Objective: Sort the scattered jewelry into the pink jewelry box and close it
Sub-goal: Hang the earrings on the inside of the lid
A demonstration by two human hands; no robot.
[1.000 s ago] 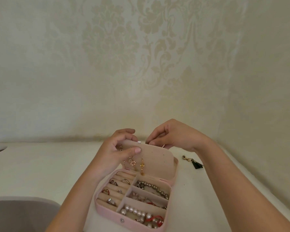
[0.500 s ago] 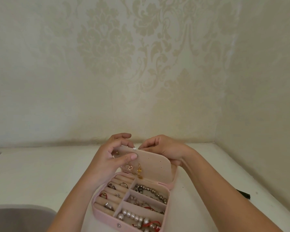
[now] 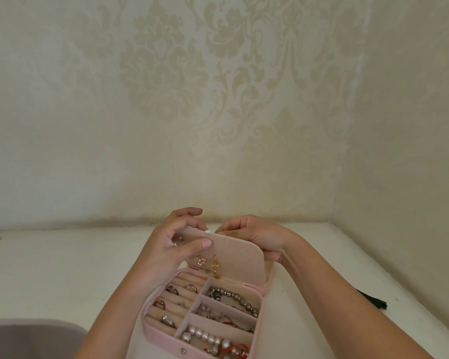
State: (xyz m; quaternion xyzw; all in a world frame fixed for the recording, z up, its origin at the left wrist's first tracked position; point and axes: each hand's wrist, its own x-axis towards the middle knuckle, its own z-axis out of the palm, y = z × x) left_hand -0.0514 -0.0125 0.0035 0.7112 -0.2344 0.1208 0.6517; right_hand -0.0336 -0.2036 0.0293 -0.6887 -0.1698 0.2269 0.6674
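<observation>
- The box (image 3: 163, 332) sits open on the table (image 3: 62, 268), near its front edge, with the lid (image 3: 239, 257) raised toward the back wall.
- The left hand (image 3: 166, 244) grips the lid's top left corner, thumb (image 3: 201, 245) pressed on the inner face and fingers curled behind the top edge.
- The right hand (image 3: 254, 234) is at the lid's top edge from the right, its fingertips pinched together beside a small white piece (image 3: 207, 232) there.
- Earrings hang on the lid's inner face just below the left thumb: a pink one (image 3: 199, 260) and a gold one (image 3: 215, 265).
- Rings (image 3: 191, 287) lie in the box's left slots; pearls (image 3: 205, 339) fill the front right compartment, beads (image 3: 233, 297) the back one.
- A dark tassel (image 3: 373, 303) lies near the table's right edge, partly behind the right forearm.
</observation>
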